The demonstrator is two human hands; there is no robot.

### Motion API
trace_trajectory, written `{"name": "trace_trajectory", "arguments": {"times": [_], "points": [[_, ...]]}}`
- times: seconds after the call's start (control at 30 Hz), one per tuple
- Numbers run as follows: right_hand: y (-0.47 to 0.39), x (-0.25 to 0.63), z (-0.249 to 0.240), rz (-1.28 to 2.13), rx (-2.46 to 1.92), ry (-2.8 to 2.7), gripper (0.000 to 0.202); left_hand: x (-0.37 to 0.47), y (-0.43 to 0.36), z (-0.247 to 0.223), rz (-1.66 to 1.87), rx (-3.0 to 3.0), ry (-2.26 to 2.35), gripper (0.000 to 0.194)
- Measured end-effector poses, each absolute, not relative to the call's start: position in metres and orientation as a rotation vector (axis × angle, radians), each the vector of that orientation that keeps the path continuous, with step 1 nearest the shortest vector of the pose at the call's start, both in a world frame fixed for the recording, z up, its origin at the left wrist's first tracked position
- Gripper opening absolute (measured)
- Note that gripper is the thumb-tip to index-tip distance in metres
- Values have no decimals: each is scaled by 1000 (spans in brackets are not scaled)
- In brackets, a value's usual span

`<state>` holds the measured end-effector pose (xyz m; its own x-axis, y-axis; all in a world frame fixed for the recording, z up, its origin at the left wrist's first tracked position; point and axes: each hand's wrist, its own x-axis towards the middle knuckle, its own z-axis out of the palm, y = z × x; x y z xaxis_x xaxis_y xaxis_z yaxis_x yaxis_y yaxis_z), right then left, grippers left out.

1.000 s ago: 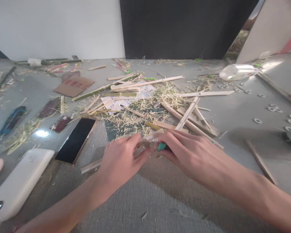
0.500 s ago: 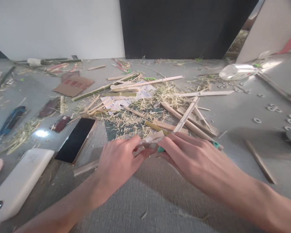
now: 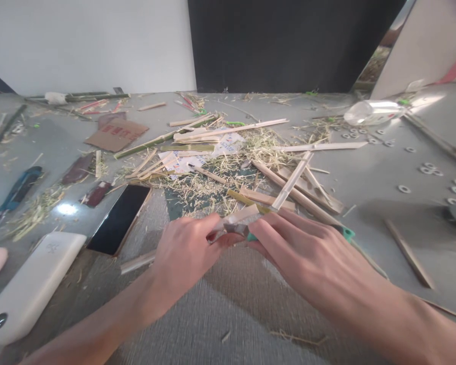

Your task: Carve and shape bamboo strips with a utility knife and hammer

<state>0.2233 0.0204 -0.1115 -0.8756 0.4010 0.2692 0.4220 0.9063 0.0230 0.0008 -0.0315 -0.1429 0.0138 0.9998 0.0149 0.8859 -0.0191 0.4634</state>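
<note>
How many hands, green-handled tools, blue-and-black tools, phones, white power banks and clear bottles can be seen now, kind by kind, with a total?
Left hand and right hand: 2
Green-handled tool: 1
Blue-and-black tool: 1
Phone: 1
White power bank: 1
Clear bottle: 1
Total: 7

The gray surface (image 3: 220,304) carries 1 phone (image 3: 118,220), 1 white power bank (image 3: 34,289), 1 cardboard piece (image 3: 116,135), 1 bottle (image 3: 372,113) on its side, scattered rings (image 3: 404,192), wood strips (image 3: 408,253) and 1 green mat (image 3: 174,205) under shavings (image 3: 201,190).
</note>
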Motion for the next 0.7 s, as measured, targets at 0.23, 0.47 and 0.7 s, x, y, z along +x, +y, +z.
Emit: {"name": "trace_trajectory", "arguments": {"times": [0.23,0.47,0.7], "points": [[25,226,-111,-135,-625,-2873,15,2,-30,-143,394,2019,1945,57],[21,225,-113,-117,-656,-2880,22,2,-30,-145,342,2033,1979,56],[11,222,-119,-99,-749,-2780,36,1,-30,-144,458,1983,1925,59]]}}
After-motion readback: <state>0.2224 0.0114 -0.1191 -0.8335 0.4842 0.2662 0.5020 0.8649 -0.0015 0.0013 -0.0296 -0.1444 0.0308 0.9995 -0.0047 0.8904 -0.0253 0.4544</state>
